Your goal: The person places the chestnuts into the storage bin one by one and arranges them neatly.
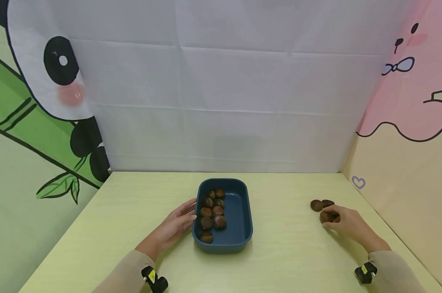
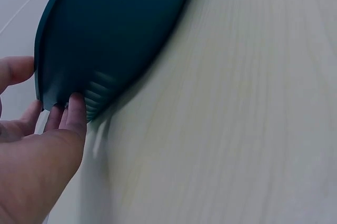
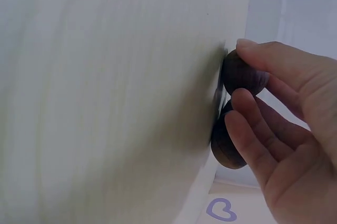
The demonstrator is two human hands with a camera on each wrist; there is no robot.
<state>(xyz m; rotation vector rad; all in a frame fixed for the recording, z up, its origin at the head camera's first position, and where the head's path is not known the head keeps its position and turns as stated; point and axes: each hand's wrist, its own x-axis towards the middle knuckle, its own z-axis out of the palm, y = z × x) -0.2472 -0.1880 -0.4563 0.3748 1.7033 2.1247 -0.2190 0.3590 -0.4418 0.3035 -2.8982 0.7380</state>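
A dark blue rectangular box (image 1: 239, 207) stands near the table's middle, with several brown chestnuts (image 1: 219, 221) grouped along its left side. My left hand (image 1: 177, 224) lies against the box's left wall, fingers extended and fingertips at the rim. In the left wrist view those fingers (image 2: 78, 110) touch the outer wall of the box (image 2: 116, 23). Off to the right, my right hand (image 1: 347, 224) pinches a chestnut (image 1: 325, 217) between thumb and finger, low over the table. Another chestnut (image 3: 227, 147) sits by its other fingers, partly hidden. Just beyond are two more chestnuts (image 1: 316, 205).
The pale wood-patterned table (image 1: 283, 236) extends between the box and the right hand. A white sheet (image 1: 228, 101) rises at the table's back edge. Printed walls stand at the left and right (image 1: 396, 171), the right one close to the right arm.
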